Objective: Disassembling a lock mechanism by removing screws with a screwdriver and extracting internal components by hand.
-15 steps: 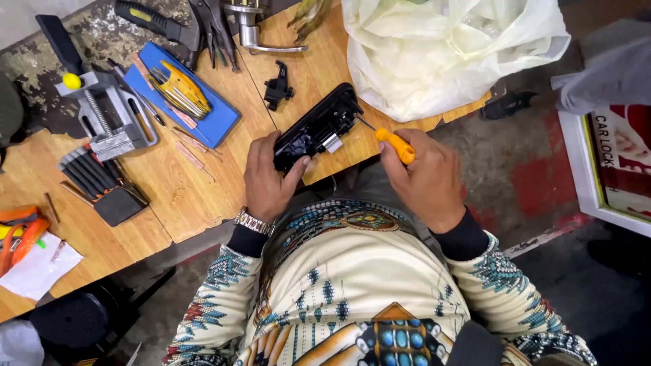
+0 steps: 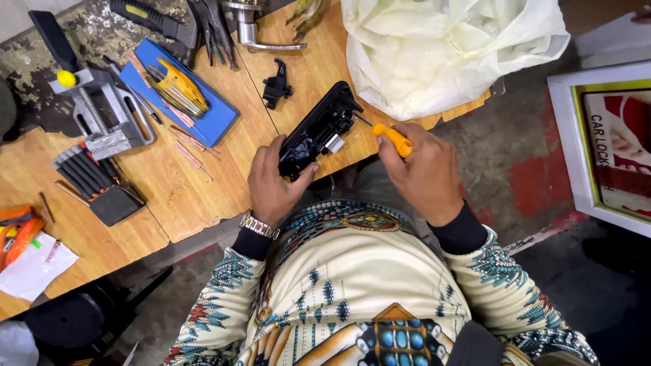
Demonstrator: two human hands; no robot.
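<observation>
Little changed since a moment ago: left hand [image 2: 271, 186] still grasping black lock housing [image 2: 317, 130] over tabletop [image 2: 203, 183]; right hand [image 2: 424, 169] clenched on orange screwdriver [image 2: 393, 139], tip inside.

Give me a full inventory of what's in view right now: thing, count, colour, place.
Black lock housing: 1, black, bench edge, held.
Screwdriver: 1, orange handle, tip at the housing.
Small black part: 1, bench centre.
Plastic bag: 1, white, bench right.
Blue tray: 1, holds yellow-handled tools.
Vise: 1, grey, bench left.
Black tool set: 1, bench left.
Door handle: 1, silver, top.
Left hand: grips housing.
Right hand: holds screwdriver.
</observation>
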